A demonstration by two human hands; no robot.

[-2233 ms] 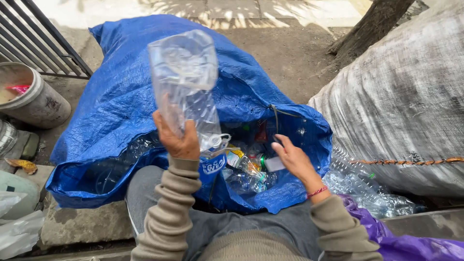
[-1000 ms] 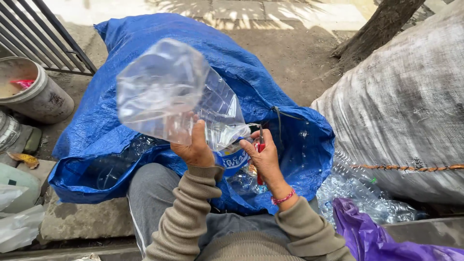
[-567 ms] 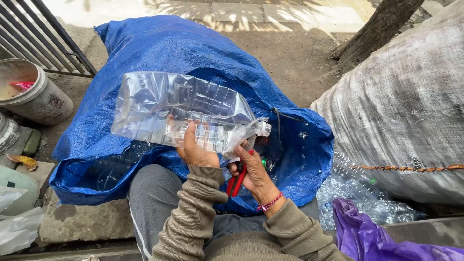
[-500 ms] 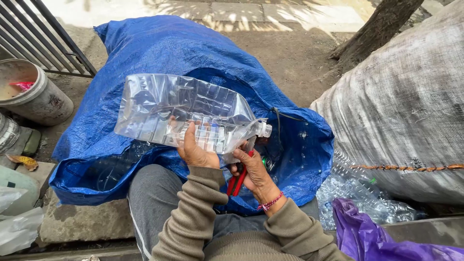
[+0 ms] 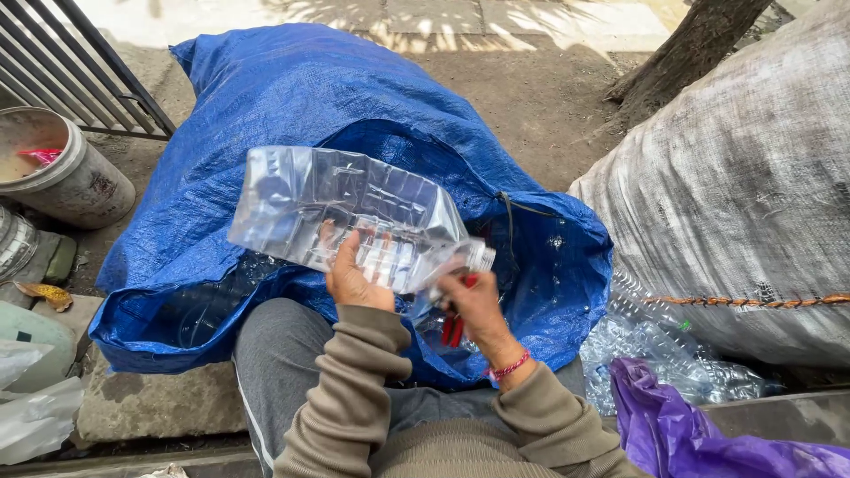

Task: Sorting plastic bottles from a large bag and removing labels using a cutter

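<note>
Gripping a crushed clear plastic bottle (image 5: 354, 217) from below, left hand (image 5: 356, 279); right hand (image 5: 474, 305) closed on red-handled cutters (image 5: 452, 329) at its neck

Left hand (image 5: 354, 279) grips a crushed clear bottle (image 5: 345, 217); right hand (image 5: 474, 305) holds red-handled cutters (image 5: 452, 327) at its neck, above blue sack (image 5: 292, 97)

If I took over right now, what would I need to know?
Left hand: grips a big clear plastic bottle, held sideways over the open blue sack.
Right hand: at the bottle's neck, holding a red-handled tool; cannot tell which kind.
Done: the bottle is out of the sack, cap off.
Left: the work at the neck looks unfinished. More clear bottles lie to the right.
</note>
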